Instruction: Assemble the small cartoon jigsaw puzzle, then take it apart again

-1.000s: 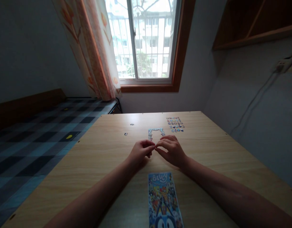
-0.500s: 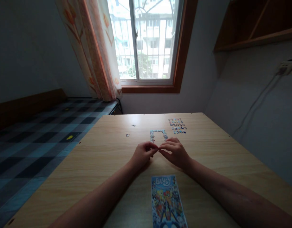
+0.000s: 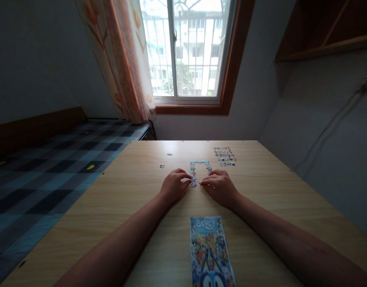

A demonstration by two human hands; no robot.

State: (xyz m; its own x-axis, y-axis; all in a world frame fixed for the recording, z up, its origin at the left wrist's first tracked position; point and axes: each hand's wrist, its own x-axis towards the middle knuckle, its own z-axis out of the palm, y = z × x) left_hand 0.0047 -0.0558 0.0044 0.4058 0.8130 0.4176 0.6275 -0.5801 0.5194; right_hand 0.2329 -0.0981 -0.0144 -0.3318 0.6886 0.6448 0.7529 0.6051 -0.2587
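A partly joined jigsaw border (image 3: 200, 162) lies on the table, with a top row and two sides running towards me. My left hand (image 3: 175, 186) rests at the lower end of its left side, fingertips at the edge, with a gap showing between thumb and forefinger. On the other side, my right hand (image 3: 221, 186) pinches a small dark-blue puzzle piece (image 3: 200, 183) low over the table, just right of the border's lower left end. My right fingers hide the lower part of the border's right side.
Rows of loose puzzle pieces (image 3: 223, 153) lie at the back right. Two single pieces lie at left, one nearer (image 3: 162, 166) and one farther (image 3: 169, 154). A Bluey picture sheet (image 3: 211, 251) lies in front of me on the wooden table (image 3: 135, 223). A bed (image 3: 60, 171) stands left.
My hands, whose fingertips met in front of the border, have moved apart. The left went to the border's left side; the right now shows a piece in its fingertips. The view shifted slightly.
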